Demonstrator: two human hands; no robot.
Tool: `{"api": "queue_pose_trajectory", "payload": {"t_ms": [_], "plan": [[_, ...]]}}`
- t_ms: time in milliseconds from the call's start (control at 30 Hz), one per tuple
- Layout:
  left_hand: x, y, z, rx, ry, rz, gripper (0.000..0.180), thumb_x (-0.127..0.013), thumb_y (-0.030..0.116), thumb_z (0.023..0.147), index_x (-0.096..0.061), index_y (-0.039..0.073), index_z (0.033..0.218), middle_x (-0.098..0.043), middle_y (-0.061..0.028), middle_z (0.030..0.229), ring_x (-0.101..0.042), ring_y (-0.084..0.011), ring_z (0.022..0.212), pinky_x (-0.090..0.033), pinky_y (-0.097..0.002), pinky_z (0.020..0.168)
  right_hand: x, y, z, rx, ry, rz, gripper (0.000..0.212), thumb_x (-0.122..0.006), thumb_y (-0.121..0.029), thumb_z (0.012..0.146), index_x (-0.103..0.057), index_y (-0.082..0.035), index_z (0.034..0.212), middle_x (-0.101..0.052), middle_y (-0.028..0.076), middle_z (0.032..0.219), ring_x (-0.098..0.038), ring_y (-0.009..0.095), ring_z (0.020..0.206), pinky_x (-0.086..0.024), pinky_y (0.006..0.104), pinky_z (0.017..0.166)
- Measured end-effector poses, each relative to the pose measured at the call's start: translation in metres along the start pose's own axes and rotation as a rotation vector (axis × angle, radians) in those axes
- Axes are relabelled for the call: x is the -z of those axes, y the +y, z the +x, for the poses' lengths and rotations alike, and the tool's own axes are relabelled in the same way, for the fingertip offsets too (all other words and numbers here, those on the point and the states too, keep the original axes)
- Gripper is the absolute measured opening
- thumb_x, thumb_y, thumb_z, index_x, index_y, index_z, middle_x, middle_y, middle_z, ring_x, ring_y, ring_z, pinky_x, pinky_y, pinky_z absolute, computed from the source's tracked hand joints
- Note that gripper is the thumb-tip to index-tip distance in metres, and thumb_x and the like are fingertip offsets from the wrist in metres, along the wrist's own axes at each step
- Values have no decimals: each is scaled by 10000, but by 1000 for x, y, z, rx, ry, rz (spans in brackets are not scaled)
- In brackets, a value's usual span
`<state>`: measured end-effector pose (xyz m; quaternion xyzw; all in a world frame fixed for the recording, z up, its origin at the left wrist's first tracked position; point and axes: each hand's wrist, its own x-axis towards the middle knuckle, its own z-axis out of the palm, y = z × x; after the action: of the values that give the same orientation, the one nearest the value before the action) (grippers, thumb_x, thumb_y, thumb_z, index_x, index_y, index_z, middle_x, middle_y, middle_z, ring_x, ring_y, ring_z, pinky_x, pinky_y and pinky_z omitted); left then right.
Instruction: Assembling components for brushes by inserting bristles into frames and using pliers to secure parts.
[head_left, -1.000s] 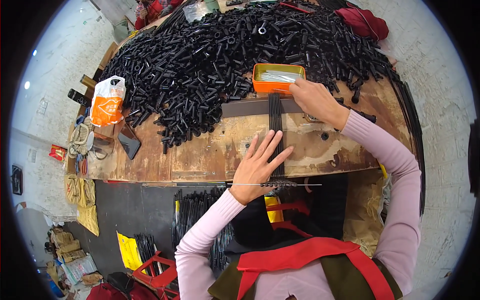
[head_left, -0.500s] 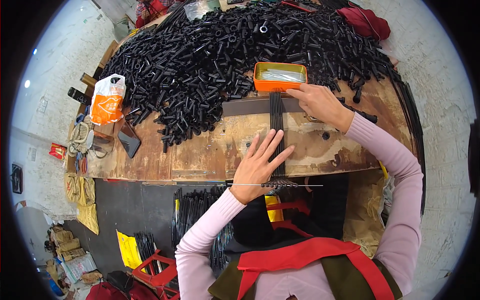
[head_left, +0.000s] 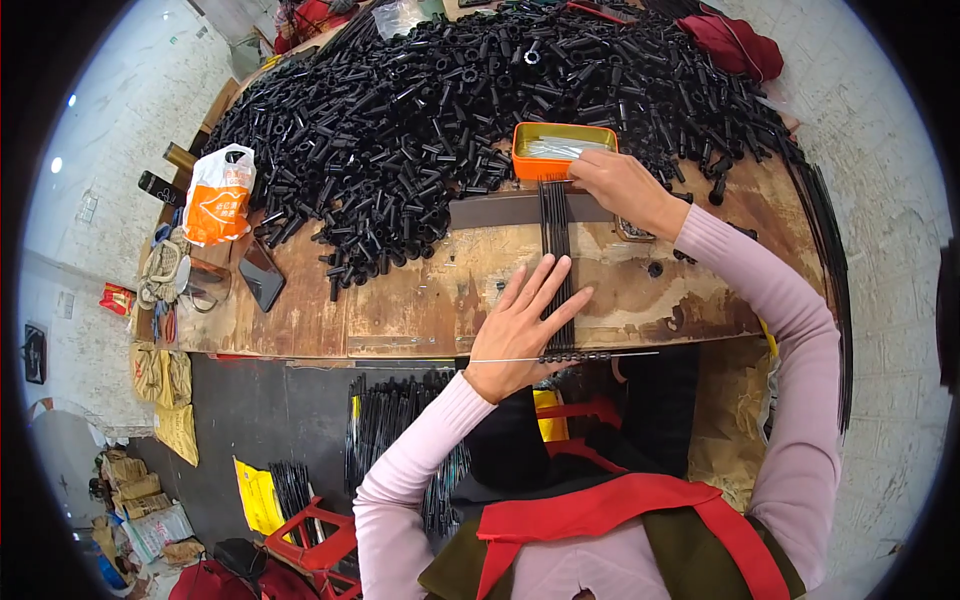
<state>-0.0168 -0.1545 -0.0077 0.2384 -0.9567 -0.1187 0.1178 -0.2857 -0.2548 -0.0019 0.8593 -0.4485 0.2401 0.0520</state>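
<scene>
My left hand (head_left: 520, 325) lies with spread fingers on a row of thin black rods (head_left: 555, 225) that run away from me over the table. The rods' near ends sit along a thin metal wire (head_left: 510, 361), which crosses at the table's front edge beside my left wrist. Past the far ends stands an orange rectangular box (head_left: 540, 170) holding thin silvery wire pieces (head_left: 560, 147). My right hand (head_left: 625, 188) is at the box's right corner, fingers curled together at its rim; what they pinch, if anything, is hidden.
A heap of black tubular parts (head_left: 380, 140) covers the table's far side. A flat dark strip (head_left: 495, 210) lies under the rods. To the left are a phone (head_left: 262, 275) and an orange-white plastic bag (head_left: 218, 195). A red stool (head_left: 315, 545) stands below left.
My right hand has shifted onto the box's right rim, its fingers more curled. The wire's right end has tilted up a little. My left hand stays on the rods.
</scene>
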Motion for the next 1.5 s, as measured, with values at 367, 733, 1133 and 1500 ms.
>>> {"api": "queue_pose_trajectory", "payload": {"t_ms": [367, 733, 1133, 1500], "plan": [[-2, 4, -2, 7, 33, -47, 1013, -820, 425, 628, -349, 218, 1501, -217, -160, 1590, -210, -350, 1469, -220, -504, 1176, 1, -10, -1, 74, 46, -38, 124, -602, -52, 843, -591, -12, 960, -619, 127, 883, -629, 323, 853, -525, 422, 731], [4, -1, 5, -15, 2, -15, 1025, -848, 359, 619, -346, 200, 1498, -211, -171, 1586, -211, -357, 1465, -217, -494, 1183, 16, 1, 21, 21, 13, 68, 128, -616, -114, 870, -605, -12, 948, -626, 154, 846, -633, 347, 835, -514, 420, 724], [-62, -20, -1, -279, 484, -175, 990, -921, 403, 405, -531, 145, 1278, -333, -262, 1495, -277, -463, 1410, -230, -611, 1145, -64, 155, 12, -231, -92, -207, 153, -640, -29, 771, -548, -18, 893, -582, 203, 880, -589, 404, 859, -473, 464, 744], [-62, -27, -9, -282, 482, -15, 953, -918, 468, 409, -559, 166, 1239, -380, -244, 1458, -324, -451, 1383, -229, -600, 1149, -33, 130, 51, -243, -101, 165, 102, -638, 7, 817, -614, 47, 909, -608, 200, 795, -611, 347, 779, -482, 398, 756]]}}
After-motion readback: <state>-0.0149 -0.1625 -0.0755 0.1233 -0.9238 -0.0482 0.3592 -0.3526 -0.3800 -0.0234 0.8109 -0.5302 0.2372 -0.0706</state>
